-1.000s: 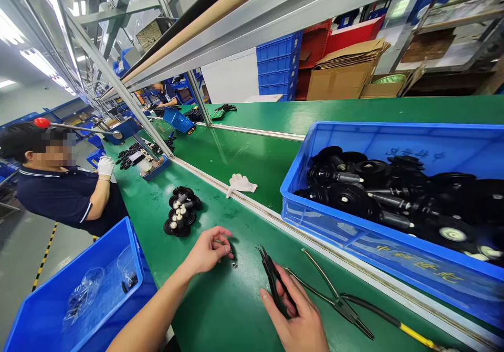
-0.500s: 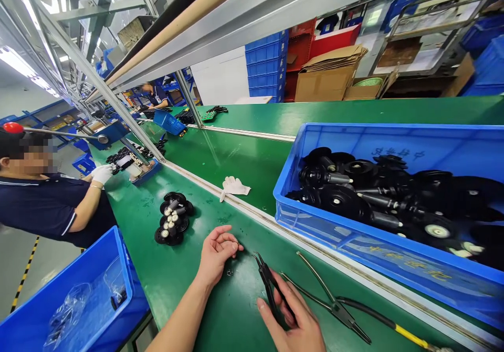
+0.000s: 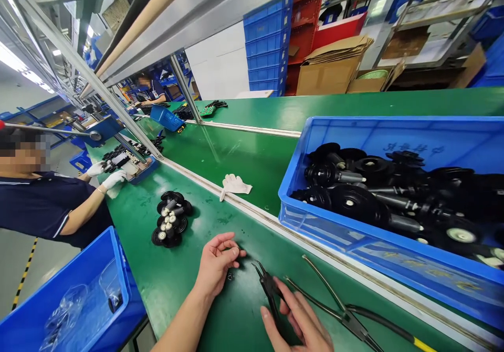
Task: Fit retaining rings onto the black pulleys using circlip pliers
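My left hand (image 3: 220, 260) is closed in a pinch above the green bench. Whatever sits between its thumb and fingertips is too small to make out. In my right hand (image 3: 297, 315) I hold bent-nose pliers (image 3: 268, 284), their thin curved tips slightly apart and pointing toward my left fingertips without touching them. A tiny dark ring-like part (image 3: 230, 276) lies on the bench beside my left hand. To the right of my right hand lies a second pair of long-handled pliers (image 3: 350, 318).
Black wheel-like parts with white hubs (image 3: 171, 220) cluster left of my hands. A large blue bin (image 3: 291, 184) of similar parts stands at right. A white glove (image 3: 235, 185) lies by the metal rail. At left, a co-worker (image 3: 51, 205) handles a lever press, behind another blue bin (image 3: 126, 273).
The view has shifted slightly. My hands keep nearly the same pose, with the pliers still near my left fingertips. Both of the co-worker's gloved hands now show at the press.
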The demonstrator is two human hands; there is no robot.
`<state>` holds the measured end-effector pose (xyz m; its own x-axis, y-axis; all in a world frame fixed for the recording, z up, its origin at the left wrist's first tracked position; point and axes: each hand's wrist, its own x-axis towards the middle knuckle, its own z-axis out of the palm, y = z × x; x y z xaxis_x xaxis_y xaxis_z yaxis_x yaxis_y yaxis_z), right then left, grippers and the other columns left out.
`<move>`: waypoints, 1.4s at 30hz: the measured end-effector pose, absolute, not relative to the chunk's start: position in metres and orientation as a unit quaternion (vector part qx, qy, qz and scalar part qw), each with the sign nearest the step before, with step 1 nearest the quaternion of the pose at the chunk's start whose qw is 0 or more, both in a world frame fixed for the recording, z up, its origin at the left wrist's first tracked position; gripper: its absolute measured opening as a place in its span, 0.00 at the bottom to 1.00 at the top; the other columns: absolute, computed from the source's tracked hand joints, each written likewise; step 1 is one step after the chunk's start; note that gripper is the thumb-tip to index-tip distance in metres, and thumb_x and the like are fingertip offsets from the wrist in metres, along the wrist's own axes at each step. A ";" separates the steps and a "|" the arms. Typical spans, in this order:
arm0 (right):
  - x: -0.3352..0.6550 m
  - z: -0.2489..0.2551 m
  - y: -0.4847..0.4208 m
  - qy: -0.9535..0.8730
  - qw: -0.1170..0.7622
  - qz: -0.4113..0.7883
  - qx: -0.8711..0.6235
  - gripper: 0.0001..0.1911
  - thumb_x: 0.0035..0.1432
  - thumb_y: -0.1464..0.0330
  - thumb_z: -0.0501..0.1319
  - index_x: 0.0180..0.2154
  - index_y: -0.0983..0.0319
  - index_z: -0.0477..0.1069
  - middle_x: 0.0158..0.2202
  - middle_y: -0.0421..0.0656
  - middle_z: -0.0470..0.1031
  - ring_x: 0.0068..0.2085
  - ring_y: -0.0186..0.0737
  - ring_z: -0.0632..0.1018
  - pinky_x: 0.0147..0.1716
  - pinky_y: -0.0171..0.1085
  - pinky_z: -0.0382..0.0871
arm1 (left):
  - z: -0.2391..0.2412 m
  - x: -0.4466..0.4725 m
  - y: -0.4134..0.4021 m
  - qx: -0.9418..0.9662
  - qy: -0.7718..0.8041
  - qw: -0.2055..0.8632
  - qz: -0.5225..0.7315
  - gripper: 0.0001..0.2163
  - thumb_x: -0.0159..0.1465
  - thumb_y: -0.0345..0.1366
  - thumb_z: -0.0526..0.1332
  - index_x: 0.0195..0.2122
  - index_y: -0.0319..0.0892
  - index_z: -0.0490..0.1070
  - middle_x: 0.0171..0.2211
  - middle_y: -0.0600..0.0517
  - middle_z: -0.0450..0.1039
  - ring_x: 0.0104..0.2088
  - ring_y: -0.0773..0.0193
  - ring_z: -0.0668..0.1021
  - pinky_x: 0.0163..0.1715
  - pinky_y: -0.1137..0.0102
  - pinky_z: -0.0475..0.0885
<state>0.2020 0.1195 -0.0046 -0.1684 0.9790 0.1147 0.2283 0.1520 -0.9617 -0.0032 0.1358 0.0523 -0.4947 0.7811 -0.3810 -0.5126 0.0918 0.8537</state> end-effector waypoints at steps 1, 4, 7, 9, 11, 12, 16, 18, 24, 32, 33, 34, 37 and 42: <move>0.204 -0.005 0.121 -0.641 0.424 0.430 -0.474 0.29 0.61 0.49 0.71 0.58 0.56 0.81 0.36 0.47 0.77 0.31 0.39 0.80 0.30 0.32 0.79 | 0.054 -0.003 0.135 0.102 0.558 0.489 0.663 0.29 0.42 0.37 0.86 0.45 0.39 0.81 0.31 0.53 0.81 0.33 0.58 0.88 0.22 0.77 0.74; 0.209 -0.005 0.124 -0.657 0.415 0.423 -0.467 0.28 0.61 0.52 0.71 0.60 0.56 0.80 0.36 0.46 0.78 0.30 0.37 0.80 0.29 0.30 0.79 | 0.058 -0.004 0.133 0.076 0.561 0.484 0.667 0.32 0.40 0.34 0.87 0.47 0.38 0.81 0.32 0.51 0.83 0.32 0.59 0.88 0.24 0.77 0.74; 0.210 -0.003 0.126 -0.645 0.410 0.437 -0.474 0.28 0.61 0.52 0.71 0.59 0.56 0.80 0.37 0.46 0.79 0.32 0.38 0.81 0.31 0.29 0.80 | 0.058 -0.002 0.131 0.099 0.561 0.478 0.668 0.36 0.42 0.33 0.86 0.55 0.39 0.80 0.34 0.51 0.84 0.33 0.59 0.88 0.24 0.77 0.74; 0.210 -0.001 0.126 -0.641 0.407 0.445 -0.475 0.28 0.61 0.53 0.71 0.59 0.56 0.80 0.38 0.47 0.79 0.32 0.37 0.81 0.32 0.29 0.80 | 0.058 -0.001 0.131 0.113 0.562 0.481 0.663 0.39 0.44 0.33 0.85 0.59 0.40 0.78 0.35 0.50 0.84 0.33 0.59 0.88 0.23 0.78 0.74; 0.210 0.000 0.125 -0.645 0.405 0.445 -0.471 0.28 0.62 0.53 0.71 0.60 0.56 0.80 0.37 0.46 0.78 0.32 0.37 0.81 0.32 0.29 0.80 | 0.057 0.000 0.132 0.121 0.562 0.491 0.655 0.38 0.44 0.34 0.85 0.58 0.40 0.78 0.34 0.50 0.84 0.30 0.60 0.87 0.20 0.78 0.71; 0.209 0.000 0.125 -0.646 0.406 0.444 -0.470 0.27 0.62 0.53 0.71 0.60 0.56 0.80 0.36 0.45 0.78 0.32 0.36 0.80 0.32 0.29 0.80 | 0.057 0.001 0.132 0.124 0.562 0.497 0.649 0.36 0.44 0.34 0.85 0.56 0.39 0.79 0.33 0.51 0.83 0.28 0.61 0.86 0.18 0.79 0.69; 0.206 0.004 0.121 -0.637 0.409 0.449 -0.475 0.27 0.64 0.53 0.69 0.60 0.56 0.79 0.37 0.45 0.76 0.33 0.35 0.79 0.34 0.28 0.79 | 0.056 0.001 0.131 0.129 0.563 0.508 0.639 0.28 0.44 0.35 0.84 0.47 0.38 0.81 0.32 0.52 0.82 0.26 0.63 0.84 0.12 0.80 0.64; 0.206 0.006 0.119 -0.628 0.408 0.451 -0.486 0.26 0.66 0.52 0.68 0.60 0.57 0.79 0.38 0.45 0.76 0.34 0.36 0.79 0.36 0.29 0.80 | 0.057 0.001 0.131 0.127 0.561 0.505 0.644 0.27 0.44 0.35 0.84 0.45 0.38 0.81 0.32 0.52 0.82 0.30 0.59 0.86 0.14 0.80 0.68; 0.211 0.008 0.125 -0.717 0.410 0.369 -0.426 0.25 0.69 0.58 0.67 0.64 0.57 0.74 0.37 0.45 0.76 0.33 0.35 0.80 0.31 0.29 0.78 | 0.061 0.003 0.129 0.186 0.574 0.476 0.640 0.29 0.50 0.38 0.83 0.52 0.38 0.79 0.31 0.52 0.83 0.32 0.57 0.88 0.26 0.74 0.81; 0.217 0.015 0.127 -0.813 0.391 0.172 -0.396 0.21 0.71 0.67 0.64 0.64 0.55 0.73 0.41 0.42 0.79 0.35 0.34 0.81 0.33 0.34 0.72 | 0.084 0.002 0.116 0.218 0.602 0.466 0.610 0.51 0.52 0.35 0.83 0.73 0.41 0.59 0.34 0.51 0.85 0.34 0.55 0.89 0.33 0.71 0.83; 0.216 0.015 0.128 -0.815 0.387 0.166 -0.399 0.21 0.71 0.67 0.64 0.63 0.55 0.73 0.41 0.42 0.79 0.35 0.34 0.81 0.34 0.34 0.71 | 0.086 0.000 0.115 0.210 0.607 0.475 0.602 0.51 0.51 0.35 0.84 0.73 0.39 0.60 0.33 0.49 0.86 0.33 0.56 0.89 0.33 0.71 0.83; 0.216 0.014 0.128 -0.817 0.384 0.162 -0.400 0.20 0.72 0.67 0.63 0.63 0.55 0.73 0.41 0.41 0.79 0.35 0.34 0.81 0.34 0.35 0.70 | 0.087 -0.001 0.115 0.202 0.610 0.485 0.593 0.50 0.51 0.35 0.84 0.73 0.37 0.61 0.33 0.48 0.86 0.32 0.56 0.89 0.33 0.71 0.83; 0.215 0.012 0.129 -0.820 0.373 0.161 -0.404 0.19 0.74 0.66 0.62 0.63 0.55 0.73 0.41 0.40 0.78 0.34 0.32 0.79 0.33 0.35 0.67 | 0.089 -0.004 0.113 0.185 0.621 0.497 0.577 0.50 0.50 0.36 0.84 0.72 0.34 0.64 0.33 0.45 0.87 0.31 0.57 0.89 0.33 0.70 0.84; 0.216 0.009 0.130 -0.826 0.370 0.162 -0.393 0.20 0.73 0.67 0.63 0.64 0.54 0.73 0.41 0.40 0.78 0.36 0.32 0.80 0.35 0.36 0.67 | 0.090 -0.003 0.113 0.177 0.640 0.478 0.575 0.51 0.49 0.37 0.85 0.72 0.31 0.65 0.33 0.43 0.88 0.32 0.56 0.89 0.32 0.70 0.83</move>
<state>0.2155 0.1296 0.0091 -0.4168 0.7693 0.4841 0.5293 0.6384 -0.5588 -0.0033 0.1127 0.0898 -0.4799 0.7759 -0.4095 -0.3234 0.2774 0.9047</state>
